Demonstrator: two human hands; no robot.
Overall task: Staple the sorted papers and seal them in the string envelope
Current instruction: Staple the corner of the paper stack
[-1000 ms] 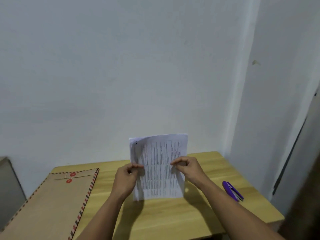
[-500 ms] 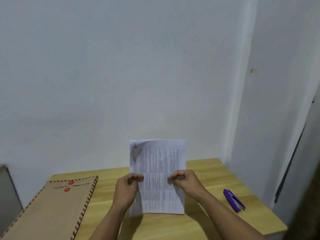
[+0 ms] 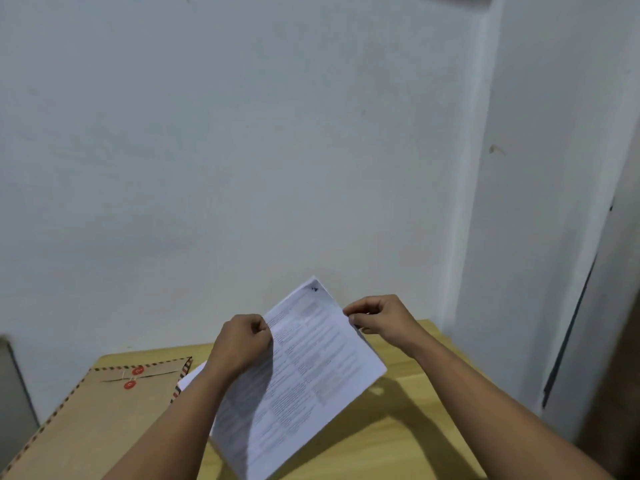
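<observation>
Both hands pinch the papers (image 3: pixel 311 362) above the worktop (image 3: pixel 398 445), the left hand (image 3: pixel 242 341) at the sheaf's nine o'clock edge, the right hand (image 3: pixel 377 318) at two o'clock. This looks like squaring the thin, floppy printed sheets before stapling, so next comes finding the stapler, which is not in view. The stiff brown envelope (image 3: pixel 97 417), striped at its edges with red string discs, lies flat at eight o'clock.
</observation>
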